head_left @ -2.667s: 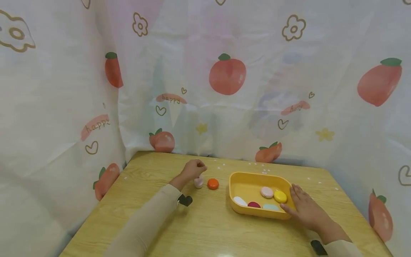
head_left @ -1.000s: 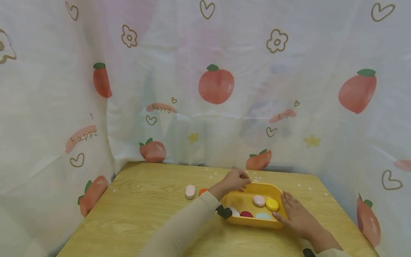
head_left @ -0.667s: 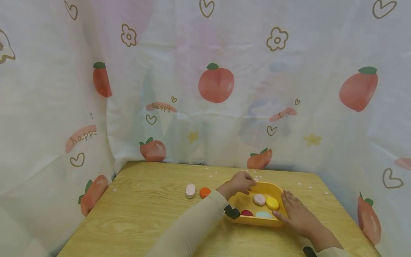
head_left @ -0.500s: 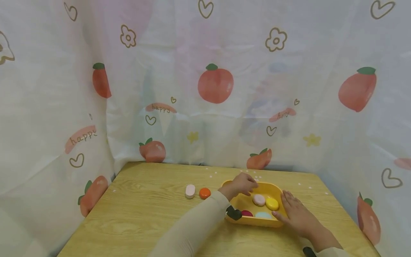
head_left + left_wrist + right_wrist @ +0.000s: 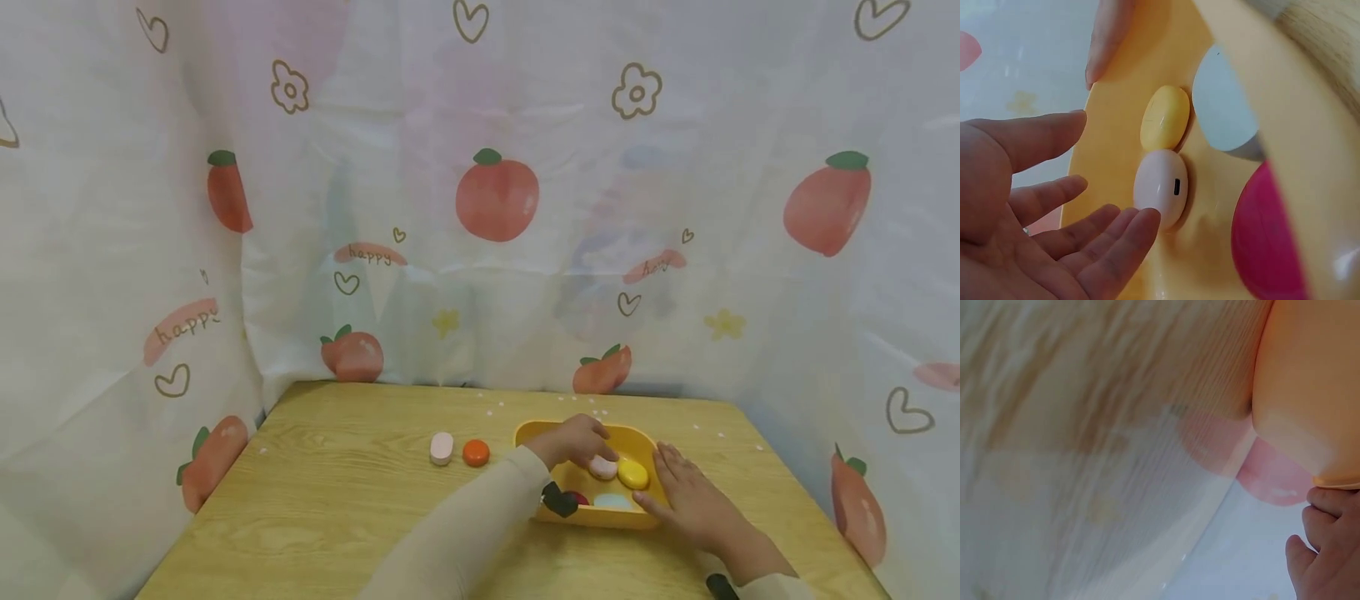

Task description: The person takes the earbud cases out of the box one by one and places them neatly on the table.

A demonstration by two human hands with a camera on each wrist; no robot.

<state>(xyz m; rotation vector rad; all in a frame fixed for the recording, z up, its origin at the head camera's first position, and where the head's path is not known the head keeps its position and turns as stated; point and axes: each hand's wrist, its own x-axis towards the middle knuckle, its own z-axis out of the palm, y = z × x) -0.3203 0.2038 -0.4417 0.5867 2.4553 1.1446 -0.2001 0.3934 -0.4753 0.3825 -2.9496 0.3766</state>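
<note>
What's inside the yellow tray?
Visible: a pale pink piece, yellow piece, pale blue piece and crimson piece. The left hand and sleeve cover part of the yellow tray; anything they hide can't be told.

Pale curtain (image 5: 435,183) printed with fruit, hearts and flowers, upper frame; wood-grain table (image 5: 337,483), lower frame; small white specks (image 5: 502,404), right of centre and beyond.
</note>
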